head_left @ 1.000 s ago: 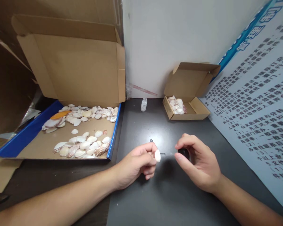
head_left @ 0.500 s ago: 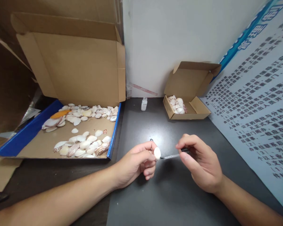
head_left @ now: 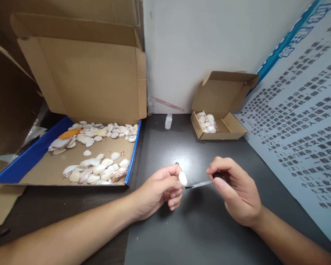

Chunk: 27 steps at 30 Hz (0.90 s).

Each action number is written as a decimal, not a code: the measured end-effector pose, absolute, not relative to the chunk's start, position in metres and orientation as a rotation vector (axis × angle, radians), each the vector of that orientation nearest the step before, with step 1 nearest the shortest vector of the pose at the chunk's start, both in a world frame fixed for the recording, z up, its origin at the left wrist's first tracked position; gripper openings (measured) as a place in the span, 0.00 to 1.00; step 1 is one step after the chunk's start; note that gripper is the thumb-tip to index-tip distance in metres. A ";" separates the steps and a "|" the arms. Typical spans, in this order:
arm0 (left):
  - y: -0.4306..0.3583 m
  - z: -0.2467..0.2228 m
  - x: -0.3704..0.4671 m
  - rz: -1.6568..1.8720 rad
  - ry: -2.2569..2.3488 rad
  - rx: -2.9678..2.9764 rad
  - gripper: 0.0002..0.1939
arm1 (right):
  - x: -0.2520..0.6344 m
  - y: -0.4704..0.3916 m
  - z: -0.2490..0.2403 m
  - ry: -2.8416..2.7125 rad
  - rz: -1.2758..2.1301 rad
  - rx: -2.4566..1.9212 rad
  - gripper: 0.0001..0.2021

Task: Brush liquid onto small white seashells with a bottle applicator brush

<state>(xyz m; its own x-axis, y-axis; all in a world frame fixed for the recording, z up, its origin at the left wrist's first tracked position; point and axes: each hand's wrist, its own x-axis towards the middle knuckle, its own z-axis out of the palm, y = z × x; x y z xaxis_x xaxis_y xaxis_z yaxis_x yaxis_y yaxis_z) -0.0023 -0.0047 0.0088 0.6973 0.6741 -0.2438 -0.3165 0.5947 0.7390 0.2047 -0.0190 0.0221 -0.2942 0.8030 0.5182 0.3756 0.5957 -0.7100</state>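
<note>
My left hand (head_left: pixel 165 187) pinches a small white shell (head_left: pixel 182 178) between thumb and fingers, above the dark tabletop. To its right, my right hand (head_left: pixel 234 187) is closed on the dark handle of a slim brush (head_left: pixel 201 184). The brush points left, and its dark tip is just beside the lower edge of the shell; whether they touch is hard to tell. A small dark round object (head_left: pixel 177 163) shows just behind my left fingers.
A blue-edged cardboard box (head_left: pixel 52 169) on the left holds many shells. A small glass bottle (head_left: pixel 168 122) stands near the wall. At the back right, an open small box (head_left: pixel 223 136) holds more shells. A printed poster (head_left: pixel 306 110) lines the right side.
The shell has tilted slightly in my left fingers and shifted a little left. The brush tip has moved slightly down and left, and more of its dark handle shows in my right hand.
</note>
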 end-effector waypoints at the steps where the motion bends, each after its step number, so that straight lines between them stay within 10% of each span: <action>1: -0.005 0.009 -0.002 0.610 0.546 0.728 0.08 | 0.204 -0.019 0.022 -1.899 0.584 -0.948 0.07; 27: -0.005 0.001 0.001 0.623 0.546 0.823 0.12 | 0.201 -0.018 0.022 -1.857 0.486 -0.953 0.08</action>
